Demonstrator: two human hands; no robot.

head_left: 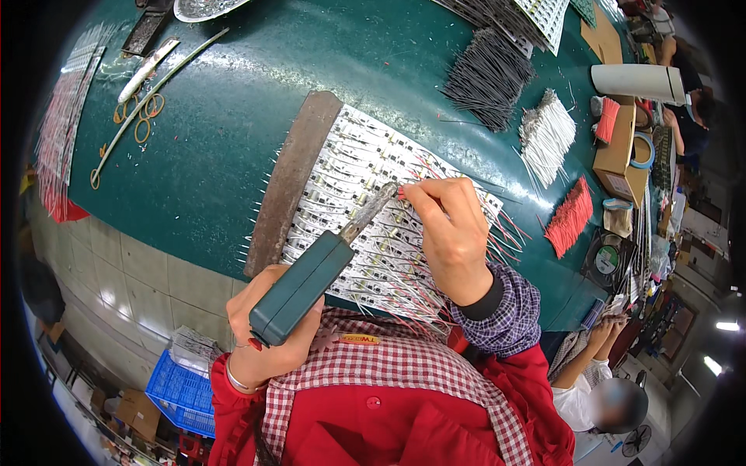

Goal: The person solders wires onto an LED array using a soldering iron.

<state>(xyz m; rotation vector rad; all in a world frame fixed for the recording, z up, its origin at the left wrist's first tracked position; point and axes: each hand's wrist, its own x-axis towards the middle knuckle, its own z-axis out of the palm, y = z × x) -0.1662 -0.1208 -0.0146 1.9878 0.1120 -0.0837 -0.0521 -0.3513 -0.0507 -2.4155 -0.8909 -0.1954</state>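
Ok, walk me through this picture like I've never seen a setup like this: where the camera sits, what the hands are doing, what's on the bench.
The camera is worn on the person's head and looks down; its fisheye lens bends straight edges. There is no machine, only two bare hands. The left hand grips the green handle of a soldering iron, whose tip reaches over white LED strips lying side by side on the green table. The right hand pinches thin wires at the strips. A rusty metal bar lies along the strips' left ends. Bundles of black wires, white wires and red wires lie further right.
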